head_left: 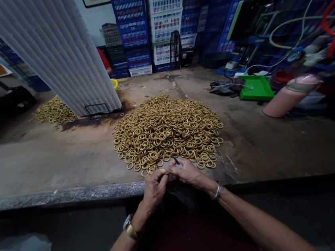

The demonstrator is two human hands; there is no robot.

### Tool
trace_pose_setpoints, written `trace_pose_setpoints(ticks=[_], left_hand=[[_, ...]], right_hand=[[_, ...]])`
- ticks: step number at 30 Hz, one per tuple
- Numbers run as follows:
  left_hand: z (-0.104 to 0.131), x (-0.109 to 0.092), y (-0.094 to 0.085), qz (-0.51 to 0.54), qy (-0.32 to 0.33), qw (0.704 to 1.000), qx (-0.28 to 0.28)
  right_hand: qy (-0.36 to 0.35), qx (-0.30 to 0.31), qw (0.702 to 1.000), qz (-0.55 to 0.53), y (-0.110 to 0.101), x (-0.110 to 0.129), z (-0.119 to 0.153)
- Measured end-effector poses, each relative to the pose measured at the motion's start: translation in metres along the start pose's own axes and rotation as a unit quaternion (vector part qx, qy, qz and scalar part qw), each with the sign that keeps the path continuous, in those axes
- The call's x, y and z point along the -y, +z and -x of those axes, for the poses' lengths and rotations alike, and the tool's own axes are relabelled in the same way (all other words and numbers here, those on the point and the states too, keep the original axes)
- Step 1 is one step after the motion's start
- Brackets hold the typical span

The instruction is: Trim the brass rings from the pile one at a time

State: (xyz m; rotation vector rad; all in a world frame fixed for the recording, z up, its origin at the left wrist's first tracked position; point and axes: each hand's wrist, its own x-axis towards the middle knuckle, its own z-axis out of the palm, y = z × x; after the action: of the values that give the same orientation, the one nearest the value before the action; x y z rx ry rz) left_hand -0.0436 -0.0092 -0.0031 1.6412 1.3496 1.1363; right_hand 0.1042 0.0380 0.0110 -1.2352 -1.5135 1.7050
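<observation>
A big heap of brass-coloured rings (168, 129) lies on the workbench in front of me. At its near edge my left hand (154, 186) is closed, thumb and fingers pinching a brass-coloured ring (167, 173) that shows only in part. My right hand (187, 173) meets it at the ring, fingers closed around a small blade-like tool (177, 162) with a dark tip and a grey part. Most of the tool is hidden in the fingers, so its exact kind is unclear. Both hands are just above the bench's front edge.
A tall white corrugated panel (58, 53) stands on the workbench (69, 159), with another ring pile (54, 111) beside it. To the right are a green tray (255, 88), dark gloves (225, 87) and a pink cylinder (287, 97). Stacked crates (132, 29) line the back.
</observation>
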Motion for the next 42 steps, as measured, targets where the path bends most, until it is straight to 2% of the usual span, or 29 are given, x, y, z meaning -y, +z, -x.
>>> trace_pose_setpoints(ticks=[3,7,12,15,18,21,25,29,37,40,42], left_hand=[[0.001,-0.008,0.004,0.090,-0.078,0.993,-0.011],[0.005,-0.015,0.006,0.197,-0.181,0.964,-0.005],[0.011,-0.018,0.006,0.338,-0.242,0.909,0.035],[0.012,-0.019,0.009,0.393,-0.251,0.883,0.045],[0.013,-0.019,0.012,0.386,-0.238,0.891,0.038],[0.013,-0.018,0.015,0.345,-0.216,0.913,0.018],[0.011,-0.016,0.016,0.282,-0.194,0.940,0.011],[0.010,-0.015,0.015,0.239,-0.173,0.956,0.014],[0.010,-0.015,0.012,0.214,-0.165,0.963,0.003],[0.012,-0.010,0.011,0.228,-0.170,0.959,0.009],[0.015,-0.009,0.010,0.265,-0.192,0.945,0.002]], right_hand=[[-0.027,-0.027,0.997,0.060,0.003,0.000,-0.001],[-0.027,-0.043,0.995,0.083,0.004,0.000,-0.002],[-0.022,-0.030,0.997,0.075,0.003,0.001,0.000],[-0.021,-0.021,0.997,0.065,0.002,-0.001,0.000],[-0.039,-0.045,0.996,0.074,0.001,-0.004,0.000],[-0.086,-0.068,0.983,0.147,-0.001,-0.009,0.001],[-0.155,-0.006,0.950,0.272,-0.002,-0.015,0.007],[-0.177,0.017,0.927,0.330,-0.003,-0.016,0.011],[-0.174,0.038,0.920,0.349,-0.003,-0.017,0.009],[-0.164,0.034,0.903,0.396,0.001,-0.020,0.005],[-0.156,0.018,0.885,0.439,0.004,-0.021,0.000]])
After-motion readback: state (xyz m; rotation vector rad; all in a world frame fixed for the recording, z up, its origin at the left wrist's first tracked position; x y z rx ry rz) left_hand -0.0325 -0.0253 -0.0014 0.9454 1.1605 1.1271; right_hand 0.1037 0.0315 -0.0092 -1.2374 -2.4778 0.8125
